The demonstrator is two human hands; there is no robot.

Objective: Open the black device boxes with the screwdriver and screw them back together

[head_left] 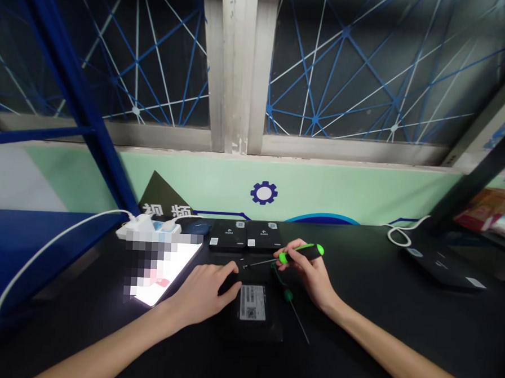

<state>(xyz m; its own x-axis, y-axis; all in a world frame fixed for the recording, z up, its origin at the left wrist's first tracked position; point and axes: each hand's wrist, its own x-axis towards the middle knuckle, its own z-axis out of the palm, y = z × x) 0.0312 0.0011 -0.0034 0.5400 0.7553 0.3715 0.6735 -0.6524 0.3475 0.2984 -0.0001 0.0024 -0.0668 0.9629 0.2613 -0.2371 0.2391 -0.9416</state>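
A flat black box (273, 328) with a white printed label (253, 303) lies label side up on the dark table in front of me. At its left side my left hand (207, 291) grips it, with the thumb and forefinger curved over the edge. My right hand (309, 271) is closed around a screwdriver (302, 253) with a green and black handle. The screwdriver's thin shaft points left, its tip near small bits by the box's far side; whether it touches cannot be told. Right beside the box lies a second screwdriver (288, 296), dark green.
Two black boxes (228, 234) stand side by side behind. To the left are a lit phone (167, 275), a white power strip (149, 228) and a white cable (42, 245). Another black device (443, 268) lies at the right, near a coiled white cable (399, 236).
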